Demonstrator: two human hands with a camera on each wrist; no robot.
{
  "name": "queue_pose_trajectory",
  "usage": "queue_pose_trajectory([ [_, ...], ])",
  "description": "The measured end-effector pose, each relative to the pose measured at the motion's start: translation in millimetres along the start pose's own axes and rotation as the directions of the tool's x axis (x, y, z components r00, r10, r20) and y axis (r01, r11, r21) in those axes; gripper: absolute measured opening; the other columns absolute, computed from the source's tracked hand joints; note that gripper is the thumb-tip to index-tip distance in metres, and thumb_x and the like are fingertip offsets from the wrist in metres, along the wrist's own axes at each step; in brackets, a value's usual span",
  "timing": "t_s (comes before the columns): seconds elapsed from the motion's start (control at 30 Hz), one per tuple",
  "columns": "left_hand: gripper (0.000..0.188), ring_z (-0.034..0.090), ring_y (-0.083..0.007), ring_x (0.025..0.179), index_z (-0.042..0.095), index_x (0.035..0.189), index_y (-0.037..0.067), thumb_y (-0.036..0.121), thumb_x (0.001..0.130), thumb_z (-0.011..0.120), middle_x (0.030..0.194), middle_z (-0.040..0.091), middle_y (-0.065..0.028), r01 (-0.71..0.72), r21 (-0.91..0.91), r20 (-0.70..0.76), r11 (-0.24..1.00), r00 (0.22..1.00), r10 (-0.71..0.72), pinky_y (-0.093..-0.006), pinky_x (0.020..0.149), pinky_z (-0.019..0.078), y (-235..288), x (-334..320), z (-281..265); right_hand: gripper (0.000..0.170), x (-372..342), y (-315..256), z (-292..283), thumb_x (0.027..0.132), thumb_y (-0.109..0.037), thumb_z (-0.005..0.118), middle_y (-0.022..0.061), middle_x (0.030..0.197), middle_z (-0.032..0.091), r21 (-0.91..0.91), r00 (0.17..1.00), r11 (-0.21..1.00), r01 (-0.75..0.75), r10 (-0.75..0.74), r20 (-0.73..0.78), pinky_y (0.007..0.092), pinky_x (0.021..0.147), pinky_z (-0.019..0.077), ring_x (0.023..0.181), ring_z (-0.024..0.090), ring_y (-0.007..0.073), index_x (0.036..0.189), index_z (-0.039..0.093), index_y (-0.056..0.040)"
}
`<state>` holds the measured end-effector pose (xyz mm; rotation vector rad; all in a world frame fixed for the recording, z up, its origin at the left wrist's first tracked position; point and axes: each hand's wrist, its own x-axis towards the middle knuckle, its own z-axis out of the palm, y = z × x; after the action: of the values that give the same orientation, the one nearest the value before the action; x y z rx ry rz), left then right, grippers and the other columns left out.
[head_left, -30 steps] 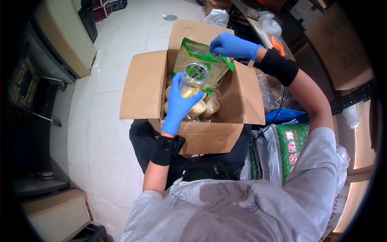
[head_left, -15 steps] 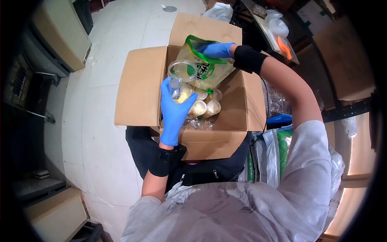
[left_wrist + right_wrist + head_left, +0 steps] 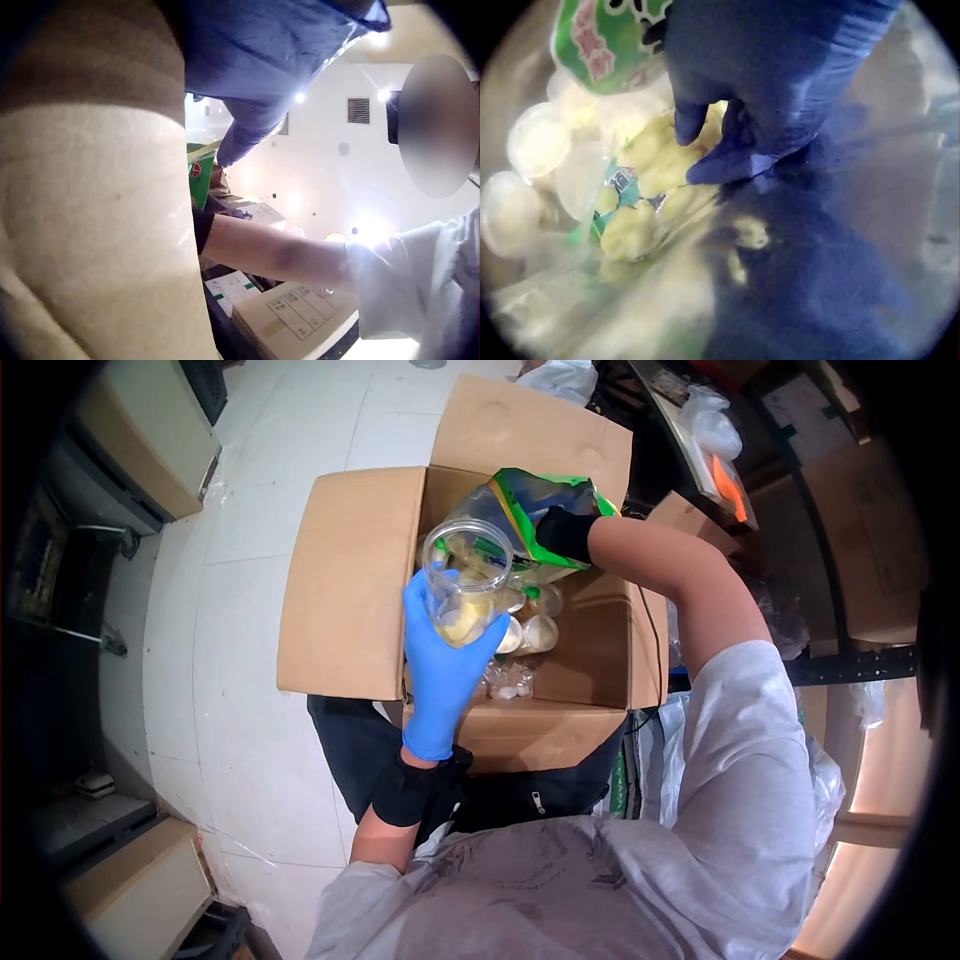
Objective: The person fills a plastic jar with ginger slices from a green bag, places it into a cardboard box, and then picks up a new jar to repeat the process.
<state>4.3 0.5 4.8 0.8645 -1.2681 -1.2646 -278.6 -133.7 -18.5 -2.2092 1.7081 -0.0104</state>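
Note:
My left hand point(image 3: 445, 680), in a blue glove, grips an upright clear plastic jar point(image 3: 465, 600) with an uncovered mouth and pale yellow pieces at its bottom. It is over a cardboard box point(image 3: 350, 580). To the right of the jar, a clear bag point(image 3: 515, 490) with green edging gapes wide. Inside it is my right hand, hidden in the head view up to the black wristband point(image 3: 568, 538). The right wrist view shows this gloved right hand point(image 3: 757, 82) with thumb and forefinger apart, bent down at yellow pieces point(image 3: 649, 165) low in the bag.
Several small tubs with pale lids point(image 3: 540, 632) and crumpled clear plastic point(image 3: 512, 680) lie in the box. Its flaps stand spread outward. A shelf with a white plastic bag point(image 3: 712, 425) and an orange item point(image 3: 730, 488) is at the back right. Tiled floor point(image 3: 250, 610) stretches to the left.
My right hand has gone from the bag's top edge down into it, and the bag's mouth now gapes wider. The left hand still holds the jar, now slightly lower in view.

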Motion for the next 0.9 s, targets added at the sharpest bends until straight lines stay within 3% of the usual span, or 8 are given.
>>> queue_pose_trajectory([
  [0.33,0.078,0.057,-0.0225,0.117,0.044,0.137,0.000,0.008,0.073,0.087,0.127,0.056,-0.0144,0.041,-0.071,-0.011,0.997,0.999,-0.042,-0.0351,0.100,0.0478,2.3,-1.2,1.8,0.032,-8.8,-2.0,5.8,0.095,-0.025,0.054,0.0133,0.115,0.066,0.032,1.000,0.999,-0.010,0.011,-0.012,0.0389,0.091,0.0474,0.101,0.062,0.0265,0.117,0.064,-0.0062],
  [0.43,0.083,0.053,-0.0225,0.123,0.038,0.143,-0.001,0.007,0.076,0.085,0.134,0.050,-0.0142,0.069,-0.060,0.041,0.996,0.997,-0.066,-0.0346,0.103,0.0462,0.8,-1.4,0.5,0.030,-9.4,-3.5,6.7,0.094,-0.025,0.055,0.0138,0.112,0.066,0.033,1.000,0.999,-0.009,0.010,-0.017,0.0392,0.089,0.0480,0.099,0.063,0.0269,0.115,0.065,-0.0058],
  [0.5,0.077,0.058,-0.0232,0.117,0.044,0.137,-0.001,0.009,0.073,0.087,0.127,0.057,-0.0153,0.036,-0.043,-0.010,0.998,0.999,-0.037,-0.0355,0.099,0.0479,1.2,-1.1,1.9,0.029,-9.9,-3.9,7.2,0.093,-0.024,0.056,0.0141,0.110,0.066,0.038,1.000,0.999,-0.011,0.011,-0.020,0.0395,0.088,0.0484,0.097,0.063,0.0273,0.113,0.066,-0.0055],
  [0.9,0.079,0.058,-0.0235,0.117,0.043,0.139,-0.001,0.010,0.074,0.087,0.129,0.056,-0.0162,0.031,-0.028,-0.001,0.999,1.000,-0.031,-0.0361,0.099,0.0485,-0.2,-1.4,1.9,0.024,-11.5,-5.7,-1.6,0.090,-0.022,0.060,0.0160,0.100,0.068,-0.036,0.999,0.999,0.022,-0.023,-0.029,0.0409,0.081,0.0508,0.089,0.065,0.0292,0.102,0.069,-0.0040],
])
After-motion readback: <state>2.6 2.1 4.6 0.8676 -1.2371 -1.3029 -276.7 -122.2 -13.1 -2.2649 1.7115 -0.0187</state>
